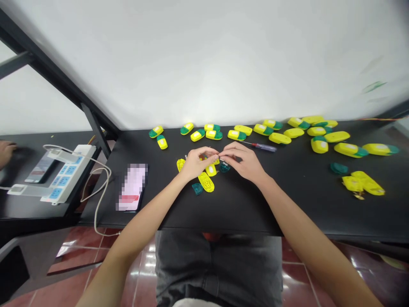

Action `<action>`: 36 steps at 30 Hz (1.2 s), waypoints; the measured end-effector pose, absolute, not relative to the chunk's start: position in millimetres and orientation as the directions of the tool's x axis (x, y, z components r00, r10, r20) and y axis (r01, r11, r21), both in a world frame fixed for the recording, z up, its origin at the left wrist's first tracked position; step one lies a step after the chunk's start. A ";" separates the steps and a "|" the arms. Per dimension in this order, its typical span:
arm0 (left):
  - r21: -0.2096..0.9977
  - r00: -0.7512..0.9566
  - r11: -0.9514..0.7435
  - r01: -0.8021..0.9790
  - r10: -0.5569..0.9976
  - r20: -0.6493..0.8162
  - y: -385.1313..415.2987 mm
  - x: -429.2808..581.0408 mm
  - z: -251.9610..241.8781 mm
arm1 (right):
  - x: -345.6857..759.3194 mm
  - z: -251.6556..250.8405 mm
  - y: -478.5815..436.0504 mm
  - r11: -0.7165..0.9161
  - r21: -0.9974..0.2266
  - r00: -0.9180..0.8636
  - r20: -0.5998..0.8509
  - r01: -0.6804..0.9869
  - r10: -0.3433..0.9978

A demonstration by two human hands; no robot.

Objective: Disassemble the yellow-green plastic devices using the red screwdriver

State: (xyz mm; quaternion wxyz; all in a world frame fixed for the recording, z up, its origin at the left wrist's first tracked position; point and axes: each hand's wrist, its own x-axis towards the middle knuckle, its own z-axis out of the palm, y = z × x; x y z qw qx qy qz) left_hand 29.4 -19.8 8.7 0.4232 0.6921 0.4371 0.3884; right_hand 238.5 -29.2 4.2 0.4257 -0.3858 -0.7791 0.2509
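Observation:
My left hand [198,163] and my right hand [240,160] meet fingertip to fingertip over the black table. Both are closed in a pinch; whatever small piece lies between the fingers is too small to make out. Beneath and beside them lie opened yellow casing halves, one yellow shell [206,182] showing its inside. A dark green translucent cover [197,188] rests just left of that shell. Another green cover [225,168] lies under my right fingers, near small pale bits. A screwdriver [264,147] with a clear purplish handle lies behind my right hand.
Several yellow-and-green devices [237,135] line the back of the table [243,209] along the white wall. At right lie a loose green cover [338,168] and opened yellow casings [367,183]. A phone [132,187], a power strip [68,175] and another person's hand [5,152] are at left.

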 end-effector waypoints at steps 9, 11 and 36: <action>0.827 0.249 -0.399 0.396 0.913 0.322 -7.7 18.5 2.7 | 253.6 3.1 -19.5 0.393 -0.803 -0.311 0.272 0.448 0.911; 0.808 0.189 -0.372 0.457 0.928 0.321 -2.6 11.6 2.6 | 257.6 3.6 -19.8 0.368 -0.817 -0.390 0.193 0.445 0.900; 0.623 0.128 -0.278 0.732 0.953 0.274 18.5 -19.9 1.2 | 240.6 -0.8 -29.7 0.602 -0.684 -0.619 0.275 0.412 0.735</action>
